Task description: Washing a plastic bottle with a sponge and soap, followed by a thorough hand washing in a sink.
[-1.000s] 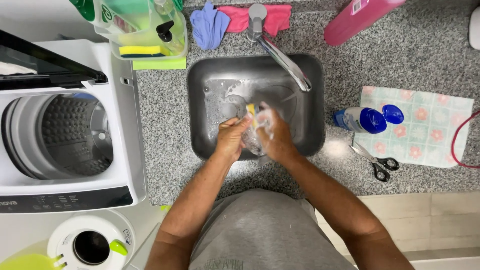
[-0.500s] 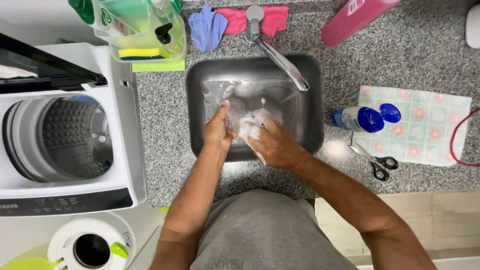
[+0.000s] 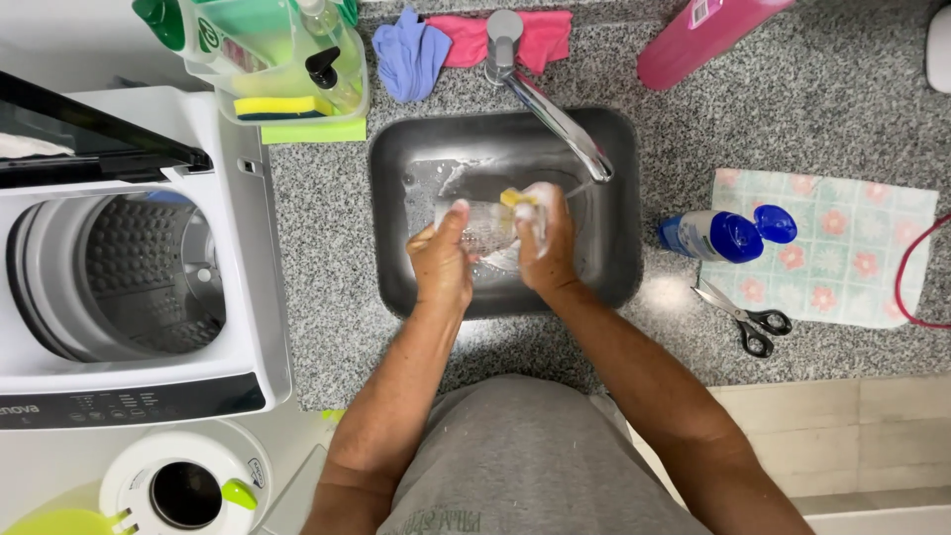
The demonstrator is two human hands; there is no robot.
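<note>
Clear glass [image 3: 485, 226] gripped between left hand [image 3: 441, 263] fingers, right hand [image 3: 547, 248] fingers.

The light is bright and even all over. The grey steel sink [image 3: 396, 198] shines with white glare near the middle. Soft shadows lie under the arms. Everything looks sharp, with bent edges at the corners.

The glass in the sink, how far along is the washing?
Done: the clear glass is already soapy, with suds on it and both hands. In hand: the left hand grips it over the sink while the right hand scrubs with a yellow sponge. Left: rinsing; no water runs from the tap.
</note>
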